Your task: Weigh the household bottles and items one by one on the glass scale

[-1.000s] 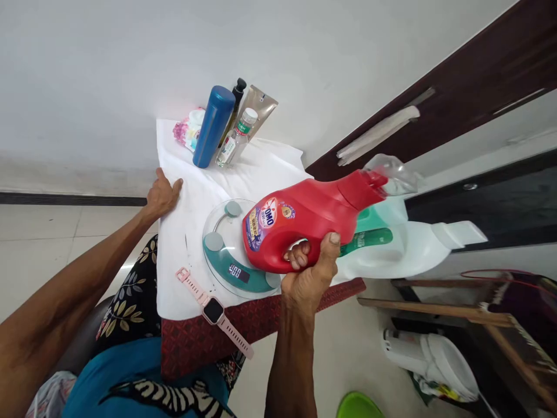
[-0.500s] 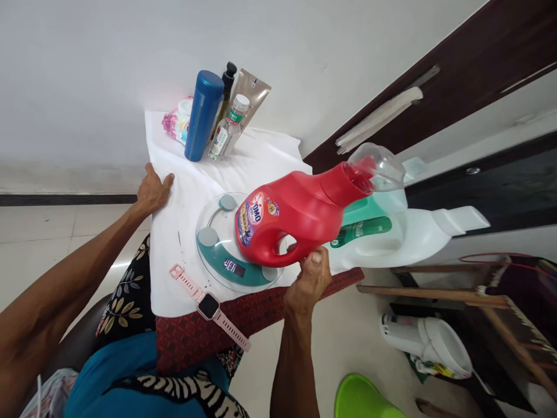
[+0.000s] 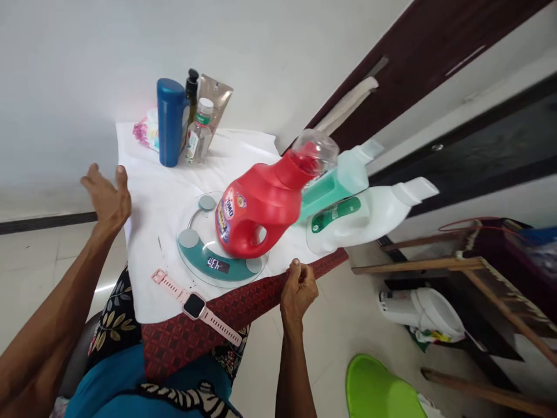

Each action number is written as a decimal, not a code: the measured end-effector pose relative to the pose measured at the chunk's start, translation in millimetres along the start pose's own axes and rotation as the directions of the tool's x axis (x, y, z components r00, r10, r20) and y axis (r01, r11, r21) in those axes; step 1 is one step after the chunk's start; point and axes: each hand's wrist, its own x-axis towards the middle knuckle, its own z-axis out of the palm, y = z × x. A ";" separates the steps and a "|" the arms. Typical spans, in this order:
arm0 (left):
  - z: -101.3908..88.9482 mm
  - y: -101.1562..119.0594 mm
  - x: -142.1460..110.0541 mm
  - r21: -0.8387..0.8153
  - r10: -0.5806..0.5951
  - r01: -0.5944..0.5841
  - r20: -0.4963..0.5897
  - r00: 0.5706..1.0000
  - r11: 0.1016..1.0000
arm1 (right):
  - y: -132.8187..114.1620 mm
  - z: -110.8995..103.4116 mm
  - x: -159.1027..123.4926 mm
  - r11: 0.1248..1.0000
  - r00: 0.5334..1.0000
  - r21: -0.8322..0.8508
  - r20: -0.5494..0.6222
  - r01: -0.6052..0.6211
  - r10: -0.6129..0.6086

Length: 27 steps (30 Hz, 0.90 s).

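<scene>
A red detergent bottle point(image 3: 265, 203) with a clear cap stands on the round glass scale point(image 3: 204, 268), whose display is lit. My right hand point(image 3: 299, 290) is by the table's front edge, apart from the bottle, its fingers curled with nothing visible in them. Past the table's left edge, my left hand point(image 3: 107, 197) is open, fingers spread, touching nothing. A pink-strapped smartwatch point(image 3: 194, 305) lies in front of the scale. Right of the red bottle stand a white bottle point(image 3: 369, 217) and a green bottle point(image 3: 324, 194).
At the back left of the white cloth point(image 3: 148, 232) stand a blue flask point(image 3: 169, 125), a clear bottle point(image 3: 199, 136), a dark pump bottle point(image 3: 191, 93) and a gold tube point(image 3: 217, 96). A green basin point(image 3: 378, 389), a white bucket point(image 3: 435, 316) and a wooden frame point(image 3: 418, 266) are at lower right.
My right hand has let go of the red bottle's handle and drawn back toward the front edge. My left hand has come off the cloth's left edge. The scale's display reading has changed.
</scene>
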 end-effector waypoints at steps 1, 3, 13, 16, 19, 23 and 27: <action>-9.1 8.4 -9.9 -0.004 0.102 -0.103 -0.035 0.994 0.995 | 2.4 0.4 4.3 1.000 1.000 0.000 0.005 -0.004 0.004; -26.2 33.9 -44.5 -0.069 0.387 -0.389 -0.040 0.921 0.919 | 7.4 3.1 13.1 1.000 1.000 -0.005 0.011 0.007 -0.007; 3.0 136.8 -237.2 -0.526 0.601 -0.395 0.305 0.739 0.753 | 34.9 22.4 40.3 0.985 0.966 -0.038 0.201 0.171 -0.160; 8.9 146.2 -233.1 -0.549 0.498 -0.254 0.357 0.791 0.797 | 38.3 23.3 40.6 0.971 0.948 0.015 0.210 0.240 -0.238; 11.0 161.1 -232.4 -0.618 0.413 -0.095 0.395 0.821 0.780 | 40.5 23.3 42.1 0.956 0.931 0.083 0.215 0.283 -0.294; 20.5 172.7 -238.5 -0.630 0.358 -0.039 0.388 0.849 0.776 | 44.2 23.2 45.2 0.956 0.937 0.160 0.214 0.245 -0.276; 22.6 174.5 -215.2 -0.657 0.224 -0.011 0.241 0.944 0.753 | 47.3 23.0 47.1 0.952 0.948 0.222 0.192 0.210 -0.253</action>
